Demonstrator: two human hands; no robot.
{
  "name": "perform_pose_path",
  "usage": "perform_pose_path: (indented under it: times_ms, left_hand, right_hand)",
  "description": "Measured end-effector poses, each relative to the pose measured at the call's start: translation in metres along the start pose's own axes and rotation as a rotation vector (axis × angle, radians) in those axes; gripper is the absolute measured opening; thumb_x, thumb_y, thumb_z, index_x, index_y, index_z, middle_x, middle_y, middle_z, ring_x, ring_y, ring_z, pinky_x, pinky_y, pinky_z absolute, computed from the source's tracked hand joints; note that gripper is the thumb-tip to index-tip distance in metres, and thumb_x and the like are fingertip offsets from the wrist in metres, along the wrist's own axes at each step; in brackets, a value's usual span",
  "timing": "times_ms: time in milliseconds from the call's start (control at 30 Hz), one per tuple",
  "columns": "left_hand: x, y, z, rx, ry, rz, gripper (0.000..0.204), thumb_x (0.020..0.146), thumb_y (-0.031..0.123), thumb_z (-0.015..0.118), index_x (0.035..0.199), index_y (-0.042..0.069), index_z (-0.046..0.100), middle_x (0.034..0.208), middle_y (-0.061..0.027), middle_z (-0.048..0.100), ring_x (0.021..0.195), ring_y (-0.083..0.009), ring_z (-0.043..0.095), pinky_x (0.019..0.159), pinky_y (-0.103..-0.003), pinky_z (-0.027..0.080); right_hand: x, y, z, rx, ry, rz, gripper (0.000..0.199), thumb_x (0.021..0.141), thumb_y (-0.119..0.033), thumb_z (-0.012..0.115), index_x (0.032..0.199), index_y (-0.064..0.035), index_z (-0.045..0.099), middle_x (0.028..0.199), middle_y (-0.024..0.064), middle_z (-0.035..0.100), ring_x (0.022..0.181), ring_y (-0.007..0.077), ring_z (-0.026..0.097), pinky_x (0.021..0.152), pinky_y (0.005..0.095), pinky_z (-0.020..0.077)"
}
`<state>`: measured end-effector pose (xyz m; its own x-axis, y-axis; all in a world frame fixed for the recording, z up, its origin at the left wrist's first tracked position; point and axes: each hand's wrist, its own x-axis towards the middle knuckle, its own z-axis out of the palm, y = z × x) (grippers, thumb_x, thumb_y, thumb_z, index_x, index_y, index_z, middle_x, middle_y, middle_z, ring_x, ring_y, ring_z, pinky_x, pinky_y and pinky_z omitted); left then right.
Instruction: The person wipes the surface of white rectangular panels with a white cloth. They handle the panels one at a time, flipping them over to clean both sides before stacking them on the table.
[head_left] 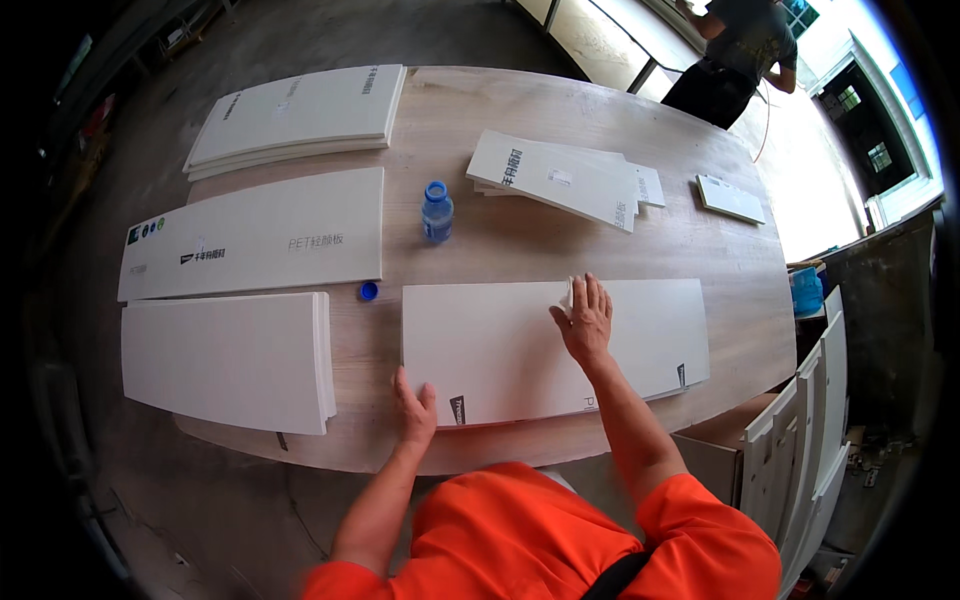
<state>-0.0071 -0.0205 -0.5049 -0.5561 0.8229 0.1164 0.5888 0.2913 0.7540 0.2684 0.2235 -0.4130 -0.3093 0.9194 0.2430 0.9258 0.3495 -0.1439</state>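
Right hand (pixel 584 318) flat, fingers spread, palm down on the white board (pixel 555 345), pressing a small white cloth (pixel 567 294) under the fingertips at the board's far edge. Left hand (pixel 414 410) open too, resting on the board's near left corner, fingers lying over the edge — gripping nothing. One board under both hands, lying flat on the wooden table (pixel 510 250), long axis running left to right across the body, dark corner marks toward the near edge.

Left of the left hand: one stack of white boards (pixel 228 360), overhanging the table's near edge, long side also left to right. Beyond that, one long printed board (pixel 255 245), then one more stack of boards (pixel 297 118) at the far left corner. Between the left hand and the long printed board, one blue bottle cap (pixel 369 291) on the bare wood. Past the right hand, one uncapped plastic bottle (pixel 436 212) standing upright. Farther out to the right, one loose pile of shorter boards (pixel 565 178), tilted askew, and one small board (pixel 730 198) alone. Beyond the table — one other person (pixel 742 55), turned away.
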Motion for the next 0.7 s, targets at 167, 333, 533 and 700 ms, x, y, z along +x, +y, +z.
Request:
perform_pose_path:
  times_ms: [167, 333, 533, 700]
  left_hand:
    - [-0.002, 0.001, -0.009, 0.089, -0.077, -0.030, 0.071, 0.101, 0.033, 0.062, 0.152, -0.008, 0.033, 0.148, -0.0351, 0.045, 0.135, -0.0511, 0.047, 0.113, -0.053, 0.040]
    - [-0.004, 0.003, 0.003, -0.009, -0.081, -0.104, 0.070, 0.103, 0.036, 0.058, 0.152, -0.007, 0.033, 0.146, -0.0360, 0.046, 0.134, -0.0531, 0.046, 0.111, -0.055, 0.041]
    - [0.002, 0.007, 0.003, -0.155, 0.079, -0.022, 0.084, 0.104, 0.059, 0.044, 0.156, -0.005, 0.028, 0.149, -0.0338, 0.044, 0.137, -0.0482, 0.046, 0.114, -0.051, 0.038]
    - [-0.003, -0.009, -0.026, -0.455, 0.190, -0.186, 0.091, 0.103, 0.065, 0.043, 0.158, -0.004, 0.021, 0.161, -0.0275, 0.029, 0.146, -0.0394, 0.037, 0.121, -0.048, 0.028]
  right_hand:
    - [0.015, -0.044, 0.058, 0.069, -0.356, -0.199, 0.112, 0.089, -0.081, 0.049, 0.160, 0.0031, 0.029, 0.168, 0.0224, 0.026, 0.160, 0.0363, 0.013, 0.129, 0.0484, 0.0044]
    - [0.042, -0.188, 0.088, 0.254, -0.387, -0.478, 0.104, 0.094, -0.078, 0.042, 0.159, 0.0028, 0.030, 0.166, 0.0219, 0.030, 0.157, 0.0362, 0.022, 0.129, 0.0475, 0.0120]
    - [0.010, -0.233, 0.069, 0.299, -0.403, -0.595, 0.090, 0.099, -0.065, 0.045, 0.154, 0.0055, 0.040, 0.169, 0.0202, 0.026, 0.159, 0.0336, 0.016, 0.130, 0.0465, 0.0079]
    - [-0.083, -0.233, 0.050, 0.328, -0.480, -0.700, 0.055, 0.102, -0.037, 0.048, 0.145, -0.0032, 0.055, 0.165, 0.0155, 0.037, 0.156, 0.0326, 0.028, 0.128, 0.0472, 0.0180]
